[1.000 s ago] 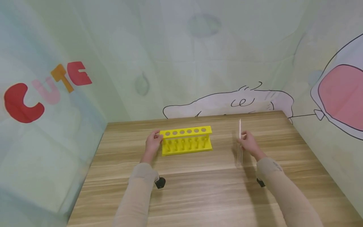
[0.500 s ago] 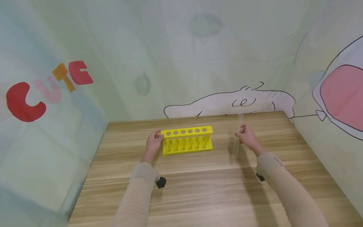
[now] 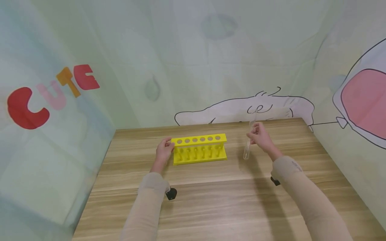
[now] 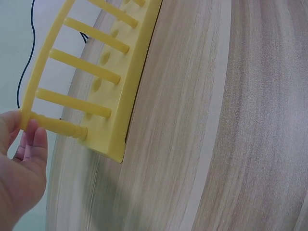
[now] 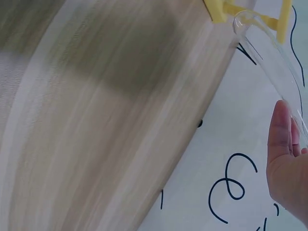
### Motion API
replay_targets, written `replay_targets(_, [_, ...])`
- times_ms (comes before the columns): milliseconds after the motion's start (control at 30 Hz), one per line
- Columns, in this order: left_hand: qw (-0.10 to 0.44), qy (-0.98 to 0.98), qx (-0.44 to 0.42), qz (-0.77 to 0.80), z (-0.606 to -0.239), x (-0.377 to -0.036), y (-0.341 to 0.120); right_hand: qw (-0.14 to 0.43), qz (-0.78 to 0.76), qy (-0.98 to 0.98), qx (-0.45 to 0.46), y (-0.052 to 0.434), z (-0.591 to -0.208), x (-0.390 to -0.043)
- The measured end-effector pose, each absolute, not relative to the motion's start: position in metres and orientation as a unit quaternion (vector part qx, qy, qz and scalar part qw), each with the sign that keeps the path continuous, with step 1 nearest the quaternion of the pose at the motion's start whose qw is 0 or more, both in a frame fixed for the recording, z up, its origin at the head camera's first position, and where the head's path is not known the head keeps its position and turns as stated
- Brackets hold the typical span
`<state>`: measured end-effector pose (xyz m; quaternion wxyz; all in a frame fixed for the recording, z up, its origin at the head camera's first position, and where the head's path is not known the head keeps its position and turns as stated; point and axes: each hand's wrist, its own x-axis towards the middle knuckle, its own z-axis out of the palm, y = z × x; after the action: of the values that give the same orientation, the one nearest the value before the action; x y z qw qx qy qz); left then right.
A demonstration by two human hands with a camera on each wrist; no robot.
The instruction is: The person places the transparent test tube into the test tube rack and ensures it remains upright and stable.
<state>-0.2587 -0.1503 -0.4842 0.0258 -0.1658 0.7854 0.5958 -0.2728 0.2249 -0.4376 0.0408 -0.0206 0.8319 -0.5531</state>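
Note:
A yellow test tube rack [image 3: 199,139] stands on the table, with a row of round holes in its top bar and upright pegs on its base. My left hand [image 3: 164,151] grips the left end of the top bar between thumb and fingers; the left wrist view shows this pinch on the rack [image 4: 115,130] up close. To the right of the rack, my right hand [image 3: 261,136] pinches a clear glass test tube [image 3: 246,152] around its middle. The tube is tilted, rounded end down and towards the rack. In the right wrist view, the tube [image 5: 269,62] overlaps the rack's end.
The wood-grain table [image 3: 211,207] ends at a back edge close behind the rack. Behind and beside it hangs a printed cloth [image 3: 187,67] with cartoon drawings and letters. A black wrist device [image 3: 171,193] sits under the left sleeve.
My right hand has risen and moved left towards the rack, carrying the test tube, whose lower end has swung up and leftward. My left hand keeps its grip on the rack.

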Motion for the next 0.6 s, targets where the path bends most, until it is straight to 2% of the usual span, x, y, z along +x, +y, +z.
replay_targets(600, [0.02, 0.786, -0.163, 0.596, -0.485, -0.26, -0.151, -0.012, -0.559, 0.827, -0.053, 0.195, -0.4, -0.286])
